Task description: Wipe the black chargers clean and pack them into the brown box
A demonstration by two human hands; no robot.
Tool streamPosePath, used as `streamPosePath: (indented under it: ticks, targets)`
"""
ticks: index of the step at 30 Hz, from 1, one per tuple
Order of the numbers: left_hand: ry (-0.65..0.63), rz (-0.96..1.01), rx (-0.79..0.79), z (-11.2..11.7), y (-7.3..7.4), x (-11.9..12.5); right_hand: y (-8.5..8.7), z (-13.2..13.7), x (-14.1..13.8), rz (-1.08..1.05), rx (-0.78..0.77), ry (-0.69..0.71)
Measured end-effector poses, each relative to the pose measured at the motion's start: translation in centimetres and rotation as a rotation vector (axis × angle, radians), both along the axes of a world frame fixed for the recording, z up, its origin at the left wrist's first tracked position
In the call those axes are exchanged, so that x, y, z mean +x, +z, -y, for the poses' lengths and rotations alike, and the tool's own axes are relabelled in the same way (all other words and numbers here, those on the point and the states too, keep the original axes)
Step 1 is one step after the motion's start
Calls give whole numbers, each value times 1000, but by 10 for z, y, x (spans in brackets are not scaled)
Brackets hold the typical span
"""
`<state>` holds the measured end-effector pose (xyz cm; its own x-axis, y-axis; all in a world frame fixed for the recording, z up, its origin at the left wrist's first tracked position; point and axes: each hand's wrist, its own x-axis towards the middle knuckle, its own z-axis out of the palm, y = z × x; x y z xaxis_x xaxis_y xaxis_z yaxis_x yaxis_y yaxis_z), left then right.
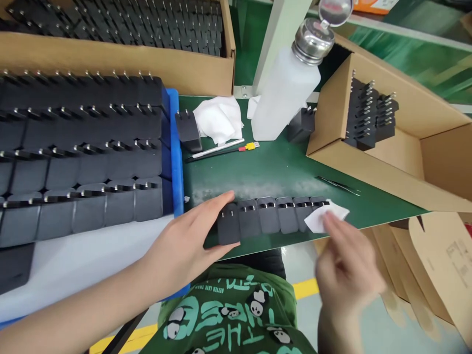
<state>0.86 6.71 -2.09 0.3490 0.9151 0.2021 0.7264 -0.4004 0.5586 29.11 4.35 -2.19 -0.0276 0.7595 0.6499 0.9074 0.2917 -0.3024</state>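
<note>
The green shirt has pale letters on it, and they are upside down from here. The big ones seem to spell "THE" — a small line near the desk edge looks like "BETTER LATE". The cardboard flap has faint print — too pale to read.

I count six black chargers in the row on my tabletop, and two single chargers standing further back. There are two wipes, a crumpled wipe and a flat wipe. One white bottle, one pair of tweezers, one blue tray and two open cardboard boxes make up everything else.
</note>
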Motion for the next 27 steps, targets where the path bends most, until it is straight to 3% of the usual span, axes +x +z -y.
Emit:
streamPosePath:
  ticks: [2, 5, 7, 9, 11, 12, 13, 15, 17, 18, 22, 27]
  targets:
    - [4, -10, -1, -1, 0, 0, -14, 0, -16, 71, -16, -2]
    - [11, -42, 8, -2, 0, 0, -17, 5, -56, 107, -78, 142]
    - [6, -71, 24, -3, 1, -2, -8, 8, -81, 105, -124, 300]
    - [-13, -94, 30, -5, 1, -4, 7, 7, -93, 68, -195, 564]
    - [-23, -82, 41, -6, 0, -5, 24, 1, -86, -10, -296, 838]
    - [-25, -68, 52, -7, -1, -4, 31, -3, -75, -85, -326, 890]
    - [-23, -56, 65, -8, 0, -3, 38, -8, -60, -173, -326, 852]
    - [-16, -53, 95, -8, 2, -1, 44, -21, -22, -332, -217, 537]
    - [-19, -90, 99, -8, 7, 4, 41, -37, 17, -304, -68, 188]
    - [-20, -110, 93, -8, 11, 7, 37, -45, 34, -213, -55, 117]
    - [-50, -184, 62, -15, 26, 23, 15, -75, 76, 146, -322, 328]
    - [-50, -155, 75, -23, 26, 41, 6, -98, 96, 300, -233, 154]
